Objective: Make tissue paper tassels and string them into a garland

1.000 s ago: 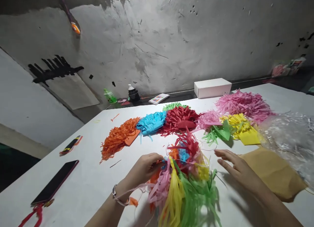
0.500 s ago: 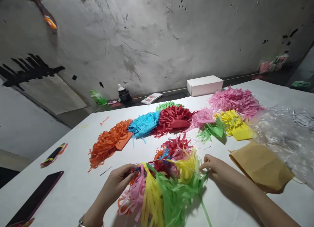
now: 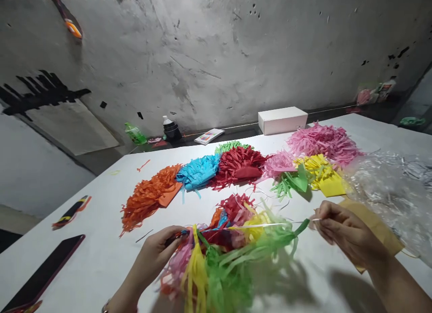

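Two pinches hold one thread [image 3: 270,224]: left hand [image 3: 158,252] at 9 o'clock, fingertips pressed on its end among the tassels [image 3: 229,250]; right hand [image 3: 340,234] at 3 o'clock, thumb and finger closed on the far end, thread taut just above the table [image 3: 101,259]. Strung so far: pink, yellow, green, red, orange, blue tassels. Left unstrung, judging by the piles at 12 o'clock: orange pile [image 3: 148,196], blue pile [image 3: 199,171], red pile [image 3: 239,164], pink pile [image 3: 324,139], yellow pile [image 3: 320,173].

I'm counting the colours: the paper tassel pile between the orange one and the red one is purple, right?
Not quite. In the head view the pile between the orange pile and the red pile is blue, not purple.
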Demonstrator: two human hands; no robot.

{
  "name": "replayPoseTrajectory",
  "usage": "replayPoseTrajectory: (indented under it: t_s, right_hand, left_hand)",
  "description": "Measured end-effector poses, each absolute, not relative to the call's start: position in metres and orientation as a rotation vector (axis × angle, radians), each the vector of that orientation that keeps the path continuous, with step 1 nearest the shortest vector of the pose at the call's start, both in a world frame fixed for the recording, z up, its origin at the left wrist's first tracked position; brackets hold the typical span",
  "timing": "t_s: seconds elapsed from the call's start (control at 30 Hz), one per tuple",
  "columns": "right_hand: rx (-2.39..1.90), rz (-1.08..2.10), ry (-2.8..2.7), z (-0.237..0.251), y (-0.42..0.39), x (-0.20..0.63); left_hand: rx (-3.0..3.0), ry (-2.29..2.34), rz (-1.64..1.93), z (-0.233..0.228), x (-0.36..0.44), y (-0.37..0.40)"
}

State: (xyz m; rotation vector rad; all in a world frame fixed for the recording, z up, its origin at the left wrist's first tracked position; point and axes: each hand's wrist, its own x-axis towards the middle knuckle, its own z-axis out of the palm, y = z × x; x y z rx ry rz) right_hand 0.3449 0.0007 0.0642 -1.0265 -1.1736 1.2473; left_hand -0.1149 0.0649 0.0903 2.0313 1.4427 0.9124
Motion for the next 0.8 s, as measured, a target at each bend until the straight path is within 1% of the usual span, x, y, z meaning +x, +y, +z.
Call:
replayPoseTrajectory:
  t_s: [0.07, 0.13, 0.23, 0.33, 0.4, 0.53, 0.6, 0.67, 0.8]
  right_hand:
    - [-1.024, 1.308, -1.037, 0.071, -0.005, 0.349]
    - [-1.106, 1.248, -1.043, 0.078, -0.008, 0.349]
    - [-1.333, 0.988, -1.330, 0.089, -0.011, 0.333]
    - [-1.359, 0.812, -1.699, 0.103, -0.015, 0.294]
    - [-1.265, 0.766, -1.826, 0.112, -0.017, 0.264]
    - [-1.090, 0.756, -1.916, 0.120, -0.019, 0.232]
    - [-1.148, 0.724, -1.939, 0.116, -0.018, 0.248]
    - [-1.301, 0.648, -1.912, 0.106, -0.014, 0.288]
    - [-1.648, 0.547, -1.806, 0.075, -0.007, 0.417]
  left_hand:
    - [2.097, 1.399, 0.971, 0.095, -0.113, 0.065]
    - [2.163, 1.345, 1.019, 0.105, -0.109, 0.063]
    - [2.234, 1.278, 1.016, 0.125, -0.089, 0.053]
    - [2.265, 1.259, 1.045, 0.139, -0.045, 0.035]
    - [2.220, 1.091, 1.049, 0.137, -0.008, 0.024]
    - [2.125, 0.647, 0.753, 0.110, 0.042, 0.022]
    - [2.094, 0.682, 0.748, 0.098, 0.040, 0.032]
    - [2.077, 0.812, 0.798, 0.094, 0.023, 0.044]
    - [2.019, 0.975, 0.854, 0.102, -0.026, 0.061]
